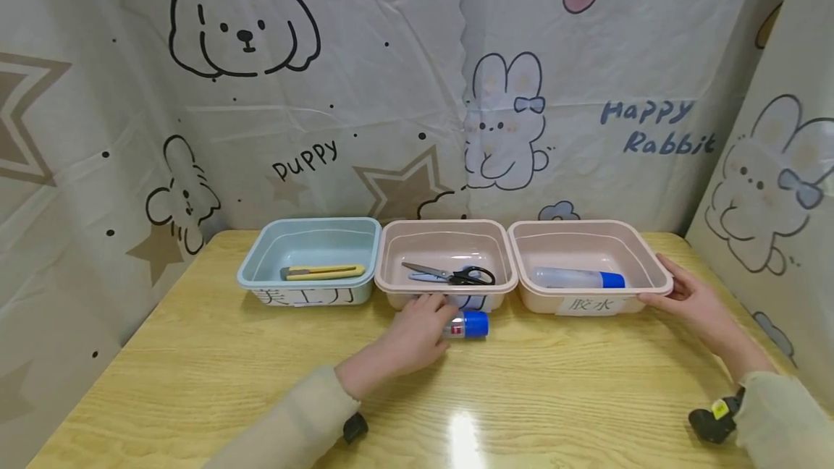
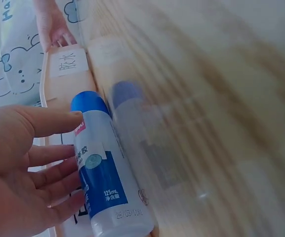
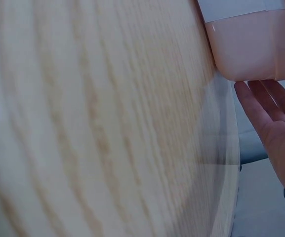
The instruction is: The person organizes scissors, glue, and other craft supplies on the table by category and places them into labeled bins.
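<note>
A clear glue bottle [image 1: 465, 325] with a blue cap lies on the table in front of the middle bin. My left hand [image 1: 420, 331] is over its left part and grips it, thumb on the near side and fingers on the far side. The left wrist view shows the bottle's [image 2: 107, 182] blue label, with the thumb tip near its cap. My right hand [image 1: 697, 306] rests against the right end of the right pink bin [image 1: 541, 302], fingers extended. Inside that bin lies another blue-capped glue bottle [image 1: 573, 279].
A blue bin [image 1: 260, 255] at left holds a yellow utility knife [image 1: 326, 272]. The middle pink bin [image 1: 446, 226] holds black-handled scissors [image 1: 456, 276] and a bluish item partly hidden beneath. The bins stand side by side on the wooden table [image 1: 554, 389], before a printed curtain [image 1: 391, 129].
</note>
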### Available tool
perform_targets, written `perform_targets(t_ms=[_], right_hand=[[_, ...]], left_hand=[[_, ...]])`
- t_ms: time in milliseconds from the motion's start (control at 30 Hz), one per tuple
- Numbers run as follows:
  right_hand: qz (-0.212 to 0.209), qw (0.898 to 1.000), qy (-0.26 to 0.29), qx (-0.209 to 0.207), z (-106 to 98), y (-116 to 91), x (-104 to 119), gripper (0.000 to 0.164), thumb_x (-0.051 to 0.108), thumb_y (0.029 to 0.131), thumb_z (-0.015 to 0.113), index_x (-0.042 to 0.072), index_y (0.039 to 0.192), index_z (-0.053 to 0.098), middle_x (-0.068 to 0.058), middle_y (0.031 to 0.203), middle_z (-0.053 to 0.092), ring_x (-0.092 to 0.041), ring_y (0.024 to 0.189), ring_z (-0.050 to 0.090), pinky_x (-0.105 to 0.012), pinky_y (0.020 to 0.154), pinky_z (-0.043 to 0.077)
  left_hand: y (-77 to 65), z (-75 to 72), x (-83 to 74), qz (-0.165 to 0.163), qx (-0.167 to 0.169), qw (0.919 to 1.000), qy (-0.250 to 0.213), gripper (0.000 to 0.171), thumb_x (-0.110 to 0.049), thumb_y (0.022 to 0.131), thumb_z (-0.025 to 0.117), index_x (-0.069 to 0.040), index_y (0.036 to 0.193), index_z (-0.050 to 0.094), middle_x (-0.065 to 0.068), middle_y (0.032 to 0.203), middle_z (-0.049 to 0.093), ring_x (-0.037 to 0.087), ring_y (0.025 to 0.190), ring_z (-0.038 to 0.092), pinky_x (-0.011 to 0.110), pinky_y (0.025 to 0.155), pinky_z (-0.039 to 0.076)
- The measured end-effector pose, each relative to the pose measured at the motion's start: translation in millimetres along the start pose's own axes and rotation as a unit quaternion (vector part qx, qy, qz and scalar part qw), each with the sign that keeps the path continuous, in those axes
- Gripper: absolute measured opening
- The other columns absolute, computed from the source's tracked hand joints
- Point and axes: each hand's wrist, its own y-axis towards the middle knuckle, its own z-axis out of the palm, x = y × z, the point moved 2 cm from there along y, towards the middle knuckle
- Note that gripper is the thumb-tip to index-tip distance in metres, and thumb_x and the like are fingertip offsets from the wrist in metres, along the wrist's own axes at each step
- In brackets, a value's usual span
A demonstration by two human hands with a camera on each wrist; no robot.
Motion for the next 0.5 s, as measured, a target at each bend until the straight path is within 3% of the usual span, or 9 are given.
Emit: perform_targets(t_ms=[267, 500], right_hand=[[-0.002, 1.000, 0.001, -0.002, 0.5, -0.7, -0.2, 0.084, 0.027, 0.086, 0.063, 0.012, 0.147, 0.007, -0.036, 0.137, 0.028, 0.024, 0.091, 0.037, -0.002, 0.071, 0.040], [0.007, 1.000, -0.005, 0.000, 0.4, -0.4, -1.8, 0.085, 0.029, 0.086, 0.063, 0.014, 0.147, 0.006, -0.036, 0.138, 0.027, 0.024, 0.089, 0.036, -0.001, 0.070, 0.039]], left_hand=[[-1.3, 3.3, 2.8, -0.011, 0.010, 0.9995, -0.029, 0.045, -0.013, 0.079, 0.069, -0.021, 0.120, 0.056, 0.003, 0.106, 0.058, 0.018, 0.094, 0.054, 0.034, 0.086, 0.044], [-0.1, 3.1, 2.9, -0.012, 0.017, 0.9996, -0.020, 0.050, -0.006, 0.076, 0.070, -0.025, 0.120, 0.056, 0.001, 0.109, 0.059, 0.019, 0.098, 0.053, 0.038, 0.086, 0.045]])
